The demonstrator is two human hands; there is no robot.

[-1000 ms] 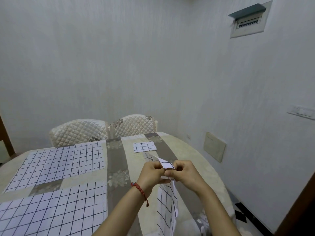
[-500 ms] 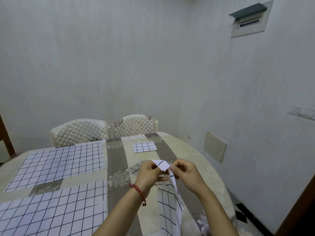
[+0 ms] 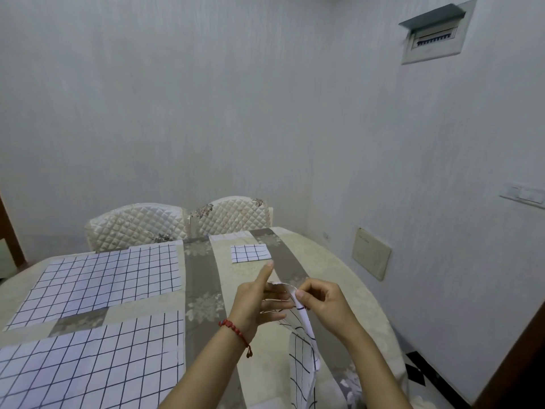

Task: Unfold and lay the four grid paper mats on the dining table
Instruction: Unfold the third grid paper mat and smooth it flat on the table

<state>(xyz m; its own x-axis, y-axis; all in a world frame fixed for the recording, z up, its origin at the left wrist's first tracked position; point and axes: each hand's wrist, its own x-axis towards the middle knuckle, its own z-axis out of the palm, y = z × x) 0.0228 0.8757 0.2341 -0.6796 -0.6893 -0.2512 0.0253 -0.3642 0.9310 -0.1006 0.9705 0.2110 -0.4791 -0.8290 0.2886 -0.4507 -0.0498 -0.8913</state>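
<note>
Two unfolded grid paper mats lie flat on the dining table: one at the far left, one at the near left. A small folded grid mat rests at the far middle. Above the table's right half I hold a third, partly unfolded mat, which hangs down from my hands. My right hand pinches its top edge between thumb and fingers. My left hand has its fingers spread and nearly straight against the paper, thumb pointing up.
Two quilted cream chairs stand at the table's far side. The wall is close on the right, with a fuse box, a light switch and a low panel. A dark door frame edges the lower right.
My left hand has let go of its pinch and spread its fingers against the paper. The sheet has opened further and hangs lower. My right hand keeps its pinch.
</note>
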